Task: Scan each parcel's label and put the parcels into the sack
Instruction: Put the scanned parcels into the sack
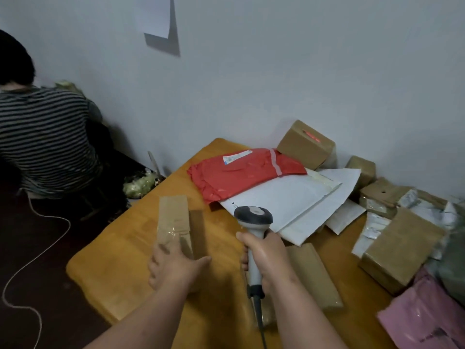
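My left hand (176, 265) grips the near end of a long brown box parcel (180, 222), holding it over the left part of the wooden table (113, 268). A grey and white handheld scanner (254, 220) is gripped by its handle in my right hand (266, 258), with its head pointing away from me. Its red scan line falls on a brown carton (305, 144) by the wall. A red plastic mailer (241, 172) with a white label lies on white padded envelopes (289, 200). No sack is in view.
Several brown cartons (400, 248) and silver bags pile up at the right; a pink mailer (425, 321) lies at the near right. A flat brown parcel (314, 275) sits under my right forearm. A person in a striped shirt (42, 137) crouches at the left; a white cord (32, 260) trails across the dark floor.
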